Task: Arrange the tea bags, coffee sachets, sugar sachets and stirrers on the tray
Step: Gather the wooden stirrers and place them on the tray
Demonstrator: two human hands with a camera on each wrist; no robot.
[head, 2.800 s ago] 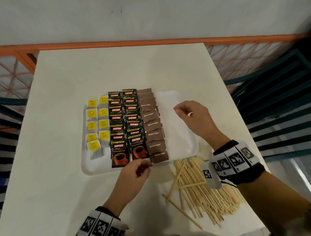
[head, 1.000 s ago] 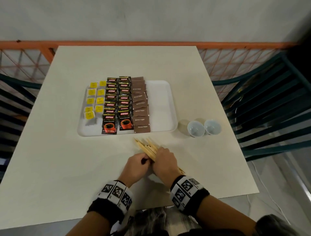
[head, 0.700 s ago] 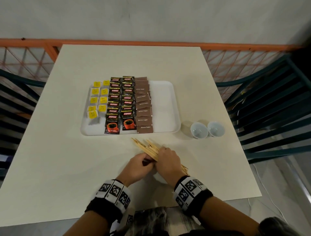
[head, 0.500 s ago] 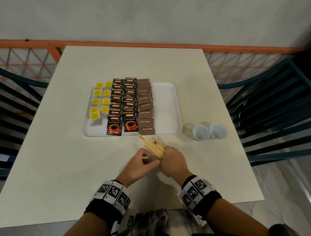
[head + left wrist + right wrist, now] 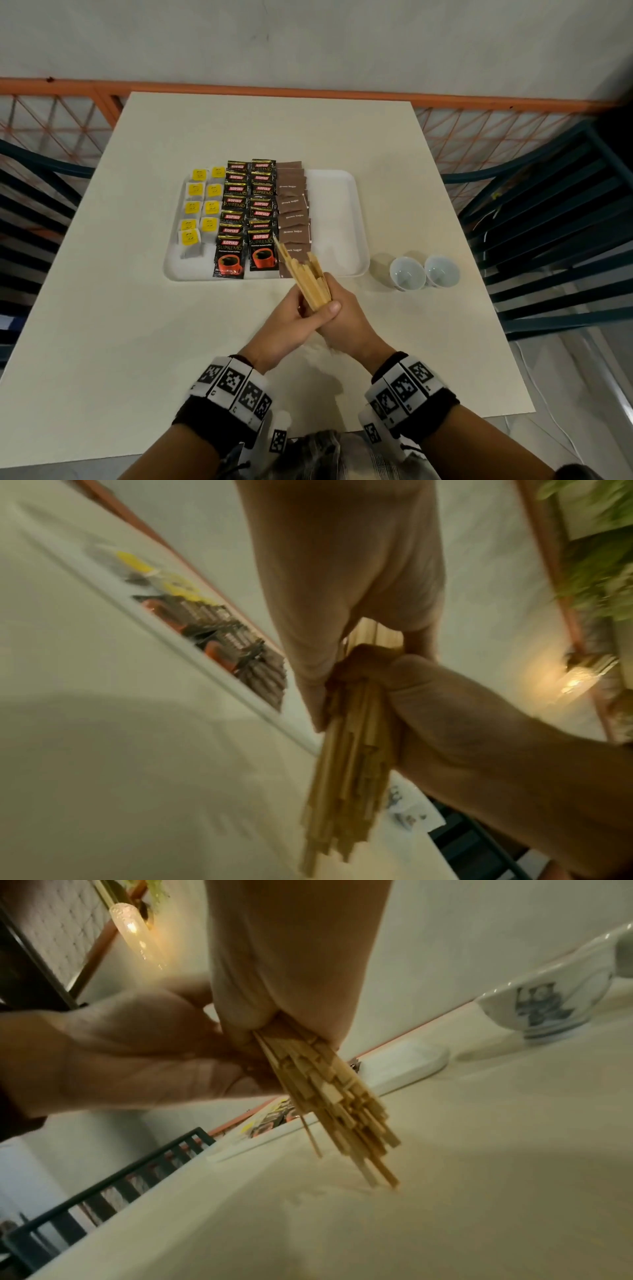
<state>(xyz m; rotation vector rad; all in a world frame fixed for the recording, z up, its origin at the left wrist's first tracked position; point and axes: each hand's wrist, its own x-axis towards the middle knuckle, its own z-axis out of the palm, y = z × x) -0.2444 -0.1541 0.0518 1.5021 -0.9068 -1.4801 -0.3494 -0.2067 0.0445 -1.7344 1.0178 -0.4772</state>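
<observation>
1. Both hands wrap one bundle of wooden stirrers (image 5: 310, 279) just in front of the tray's near edge: the left hand (image 5: 286, 329) has its fingers curled round the bundle from the left, with its thumb lying across the right hand, and the right hand (image 5: 346, 323) closes on the bundle from the right.
2. In the head view, the upper ends of the stirrers fan out above the fists and lean away from the person, so that they show in front of the nearest brown packet; one thin stick juts further than the others, toward the coffee sachets.
3. From the right wrist camera, the lower ends of the stirrers (image 5: 337, 1102) stick out below the fists at uneven lengths, the longest tips at or just above the table (image 5: 479, 1204); whether they touch it I cannot tell.
4. On the white tray (image 5: 339, 219), from left to right, lie two columns of tea bags (image 5: 202, 209) with yellow tags, two columns of black coffee sachets (image 5: 248, 214), overlapping one another, and one overlapping column of brown sugar sachets (image 5: 293, 212).
5. A bare strip of tray lies to the right of the sugar sachets, beyond the hands.
6. Two small white cups (image 5: 423, 272) stand side by side on the table to the right of the tray, apart from both hands.
7. Dark slatted chairs (image 5: 555, 219) flank the table, and an orange railing (image 5: 308, 92) runs along the table's far edge.
</observation>
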